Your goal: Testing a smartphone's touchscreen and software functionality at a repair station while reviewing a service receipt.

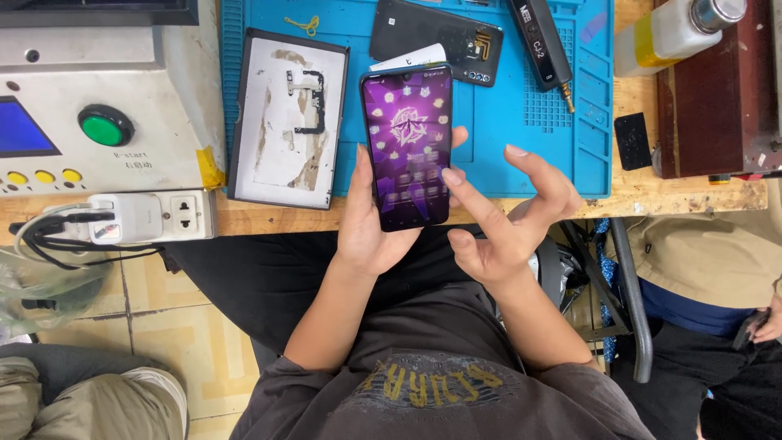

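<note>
At centre frame the left hand (371,224) is gripping a lit phone (409,147) while the open right hand (505,220) is tapping its screen, its testing seemingly underway

Left hand (371,224) cupped upward, right hand (501,220) spread.

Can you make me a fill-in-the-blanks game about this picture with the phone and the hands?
1. The left hand holds a phone whose lit screen is mostly ____.
2. The right hand touches the screen with one ____.
3. The mat on the wooden table is ____.
4. The round button on the grey machine is ____.

Missing words: purple; finger; blue; green
</note>
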